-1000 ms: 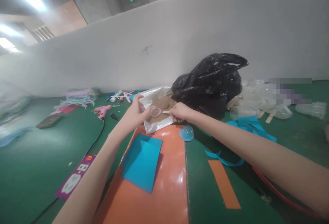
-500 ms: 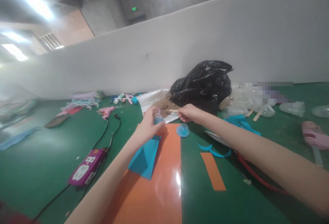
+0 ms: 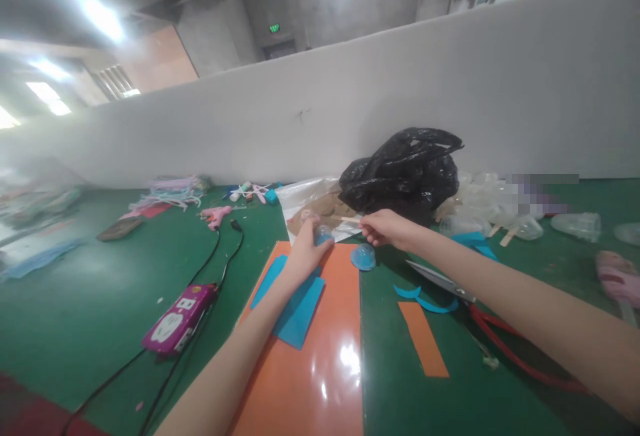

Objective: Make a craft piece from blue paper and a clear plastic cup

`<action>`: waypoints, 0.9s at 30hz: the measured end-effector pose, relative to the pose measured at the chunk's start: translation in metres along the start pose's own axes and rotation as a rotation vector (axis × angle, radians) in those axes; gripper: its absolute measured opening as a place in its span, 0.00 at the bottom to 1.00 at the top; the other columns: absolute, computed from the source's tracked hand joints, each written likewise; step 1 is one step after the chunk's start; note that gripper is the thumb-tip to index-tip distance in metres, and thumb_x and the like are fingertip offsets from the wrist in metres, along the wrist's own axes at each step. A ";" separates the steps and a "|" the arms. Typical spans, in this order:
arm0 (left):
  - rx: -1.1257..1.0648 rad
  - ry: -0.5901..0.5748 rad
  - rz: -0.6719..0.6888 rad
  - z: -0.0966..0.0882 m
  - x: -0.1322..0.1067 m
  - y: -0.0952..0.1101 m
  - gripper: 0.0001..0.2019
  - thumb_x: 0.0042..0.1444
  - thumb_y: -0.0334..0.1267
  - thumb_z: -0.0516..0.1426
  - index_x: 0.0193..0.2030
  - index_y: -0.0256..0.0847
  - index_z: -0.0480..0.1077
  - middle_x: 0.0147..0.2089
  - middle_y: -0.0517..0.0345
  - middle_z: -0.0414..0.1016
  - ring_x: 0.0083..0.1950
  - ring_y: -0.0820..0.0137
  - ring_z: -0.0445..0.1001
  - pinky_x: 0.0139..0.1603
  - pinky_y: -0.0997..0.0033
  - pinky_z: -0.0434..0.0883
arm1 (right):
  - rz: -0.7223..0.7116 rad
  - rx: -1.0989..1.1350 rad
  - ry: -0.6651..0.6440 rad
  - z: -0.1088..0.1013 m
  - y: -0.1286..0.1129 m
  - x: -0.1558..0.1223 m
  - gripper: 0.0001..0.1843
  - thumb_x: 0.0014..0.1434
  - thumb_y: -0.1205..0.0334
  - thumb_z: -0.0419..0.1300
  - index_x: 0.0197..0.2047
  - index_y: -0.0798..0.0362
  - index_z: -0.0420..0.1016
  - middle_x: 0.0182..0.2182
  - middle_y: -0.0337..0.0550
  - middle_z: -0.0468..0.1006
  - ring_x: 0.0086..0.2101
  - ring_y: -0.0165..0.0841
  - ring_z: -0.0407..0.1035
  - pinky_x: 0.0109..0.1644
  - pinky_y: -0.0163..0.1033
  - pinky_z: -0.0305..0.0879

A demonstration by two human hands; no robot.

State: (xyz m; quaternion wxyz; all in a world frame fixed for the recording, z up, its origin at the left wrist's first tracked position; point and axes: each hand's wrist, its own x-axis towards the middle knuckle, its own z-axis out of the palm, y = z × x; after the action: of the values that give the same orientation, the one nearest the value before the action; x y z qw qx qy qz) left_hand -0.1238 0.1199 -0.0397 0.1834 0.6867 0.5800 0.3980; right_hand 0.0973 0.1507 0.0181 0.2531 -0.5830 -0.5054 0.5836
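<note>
Lightly curled around it, the left hand (image 3: 306, 253) grasps a small clear plastic dome (image 3: 324, 235) with its fingertips, just above the top edge of the orange card (image 3: 320, 369). The dome looks thin and light, likely to dent under a hard squeeze and slippery on its smooth face, so its rim seems the safer place to take hold. The right hand (image 3: 387, 227) is closed in a pinch on a wooden craft stick (image 3: 351, 219), which looks light and stiff and easy to hold by one end; its free end points toward the dome. Just beyond the card lies a silvery plastic pouch (image 3: 313, 206) with brown granular stuff inside, and behind that a black plastic bag (image 3: 400, 173). A second blue-tinted dome (image 3: 363, 257) stands just right of the card, and folded blue paper (image 3: 299, 309) lies on it. Further right are scissors (image 3: 440, 281) with red handles, an orange paper strip (image 3: 423, 339) and blue paper offcuts (image 3: 425, 304). Left of the card are a pink glue gun (image 3: 216, 216) and a purple power strip (image 3: 179, 309).
</note>
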 end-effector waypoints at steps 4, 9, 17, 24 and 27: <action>-0.029 0.010 0.006 0.003 0.000 -0.006 0.23 0.54 0.36 0.64 0.56 0.41 0.65 0.62 0.42 0.74 0.65 0.54 0.73 0.68 0.53 0.65 | -0.022 -0.016 -0.027 0.004 -0.004 -0.003 0.21 0.71 0.53 0.65 0.62 0.53 0.75 0.57 0.49 0.78 0.50 0.41 0.78 0.52 0.52 0.78; -0.069 0.012 -0.005 0.006 0.001 -0.010 0.23 0.54 0.35 0.64 0.56 0.41 0.64 0.60 0.44 0.74 0.62 0.56 0.74 0.66 0.55 0.67 | -0.075 -0.017 -0.038 0.009 -0.006 -0.008 0.12 0.70 0.67 0.63 0.32 0.58 0.75 0.26 0.37 0.76 0.22 0.24 0.68 0.26 0.30 0.66; -0.087 0.008 -0.011 0.006 0.001 -0.008 0.22 0.54 0.35 0.64 0.55 0.42 0.64 0.57 0.47 0.75 0.57 0.59 0.75 0.61 0.55 0.69 | -0.112 -0.056 -0.037 0.013 -0.016 -0.019 0.21 0.66 0.75 0.59 0.21 0.55 0.69 0.16 0.33 0.68 0.16 0.22 0.60 0.20 0.28 0.59; -0.051 0.000 -0.019 0.002 0.000 -0.001 0.22 0.54 0.37 0.64 0.54 0.41 0.64 0.56 0.47 0.75 0.58 0.58 0.75 0.61 0.55 0.69 | -0.136 -0.150 -0.017 0.011 -0.025 -0.012 0.21 0.64 0.76 0.58 0.19 0.54 0.66 0.13 0.30 0.62 0.15 0.20 0.51 0.17 0.27 0.46; -0.055 0.007 -0.013 0.001 -0.001 0.001 0.22 0.54 0.36 0.64 0.54 0.42 0.64 0.59 0.47 0.74 0.59 0.58 0.75 0.62 0.55 0.68 | -0.138 -0.198 -0.008 0.011 -0.033 -0.010 0.21 0.63 0.75 0.60 0.19 0.54 0.67 0.13 0.30 0.61 0.15 0.20 0.49 0.16 0.27 0.43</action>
State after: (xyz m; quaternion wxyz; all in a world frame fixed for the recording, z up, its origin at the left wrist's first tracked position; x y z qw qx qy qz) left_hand -0.1227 0.1190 -0.0397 0.2027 0.6763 0.5738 0.4151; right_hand 0.0796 0.1503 0.0493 0.2320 -0.5667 -0.6006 0.5142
